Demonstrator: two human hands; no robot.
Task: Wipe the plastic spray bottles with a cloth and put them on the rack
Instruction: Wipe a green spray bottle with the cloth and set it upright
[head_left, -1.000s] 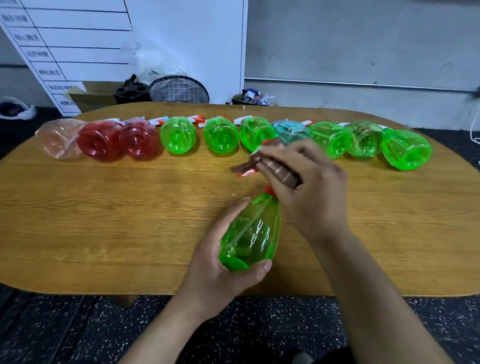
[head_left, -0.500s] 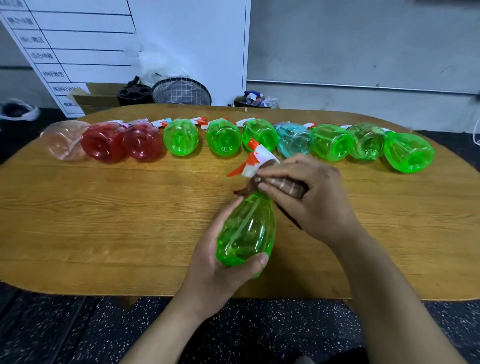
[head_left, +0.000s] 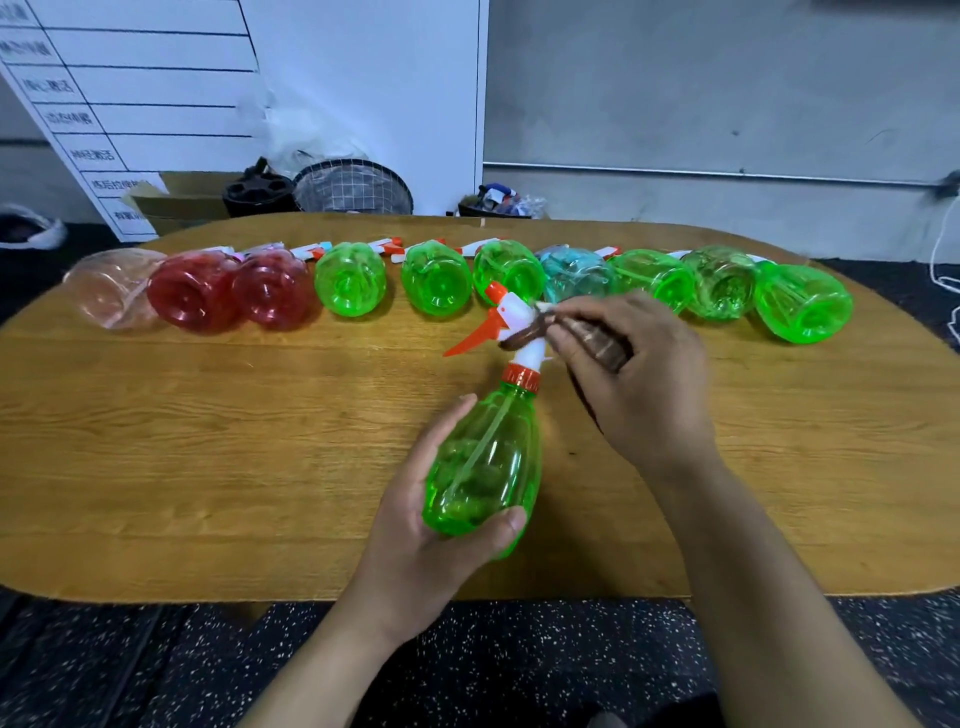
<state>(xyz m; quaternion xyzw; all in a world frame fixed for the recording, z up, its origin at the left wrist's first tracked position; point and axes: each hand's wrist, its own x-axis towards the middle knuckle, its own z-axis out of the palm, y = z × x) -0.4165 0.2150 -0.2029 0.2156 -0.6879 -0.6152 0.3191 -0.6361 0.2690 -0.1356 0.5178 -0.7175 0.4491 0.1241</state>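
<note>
A row of bottles (head_left: 441, 283) lying on their sides blocks the far counter (head_left: 208, 441) from left to right. Bare counter lies open at near left and near right.

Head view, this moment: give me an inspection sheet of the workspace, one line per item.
Surface: wooden table, oval.
Job's things: green bottle held over the table; brown cloth at its white spray head; ten bottles lie in a row at the far side; no rack seen.
Clutter: nothing seen on the table.
Grippers: left hand grips the bottle's body; right hand holds the cloth.
Cables: white cord at the right edge.
Surroundings: whiteboard, cardboard box, wire basket behind.
</note>
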